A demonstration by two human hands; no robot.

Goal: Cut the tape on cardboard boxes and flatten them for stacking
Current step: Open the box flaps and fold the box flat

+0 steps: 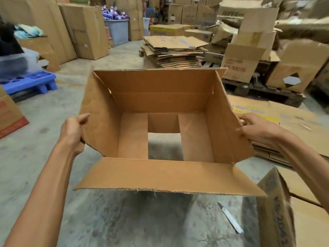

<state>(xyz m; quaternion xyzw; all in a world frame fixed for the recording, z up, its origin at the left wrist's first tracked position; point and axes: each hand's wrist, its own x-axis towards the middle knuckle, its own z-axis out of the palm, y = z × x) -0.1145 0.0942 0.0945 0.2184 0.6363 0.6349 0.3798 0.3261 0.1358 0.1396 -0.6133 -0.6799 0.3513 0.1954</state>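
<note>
An open brown cardboard box (160, 102) is held up in front of me above the concrete floor. Its top flaps stand out on all sides. Its bottom is partly open, with the floor visible through a gap between two bottom flaps. My left hand (73, 132) grips the left flap at its edge. My right hand (258, 129) grips the right flap. A knife (230, 218) with a pale blade lies on the floor below the box, to the right.
A stack of flattened boxes (173, 52) sits straight ahead. Flat cardboard sheets (292, 122) lie on the right, with another box (274, 207) at the lower right. Piled boxes on a pallet (249, 56) fill the right back. A blue plastic pallet (30, 82) is at left.
</note>
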